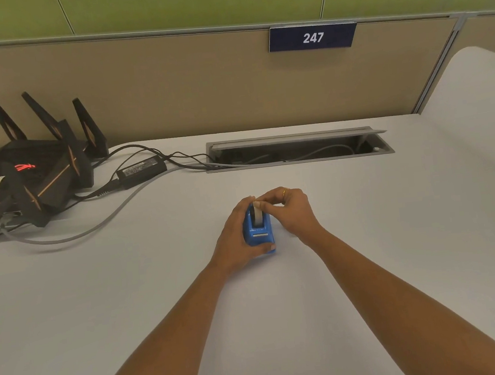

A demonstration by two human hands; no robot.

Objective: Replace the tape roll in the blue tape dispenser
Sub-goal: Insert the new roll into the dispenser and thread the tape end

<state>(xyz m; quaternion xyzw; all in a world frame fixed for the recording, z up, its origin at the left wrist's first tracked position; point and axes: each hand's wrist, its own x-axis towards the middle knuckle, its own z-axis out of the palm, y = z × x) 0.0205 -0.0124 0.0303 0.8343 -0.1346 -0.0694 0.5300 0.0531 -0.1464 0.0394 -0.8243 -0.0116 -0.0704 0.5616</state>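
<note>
Fingers (267,201) of right hand (292,213) pinched on top of tape roll (257,213), seated upright in blue tape dispenser (260,238) at centre of frame on counter (367,251). Left hand (237,236) wrapped round dispenser body, bracing it. Likely lifting roll out or seating it; cannot tell which. Next: hold base steady, move roll straight along its slot.

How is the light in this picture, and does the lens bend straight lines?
Head view: soft, even light, only faint shadows beside the left hand and right hand on the blue tape dispenser and its tape roll; the wide lens slightly bows the partition rail; the 247 sign reads sharp.
</note>
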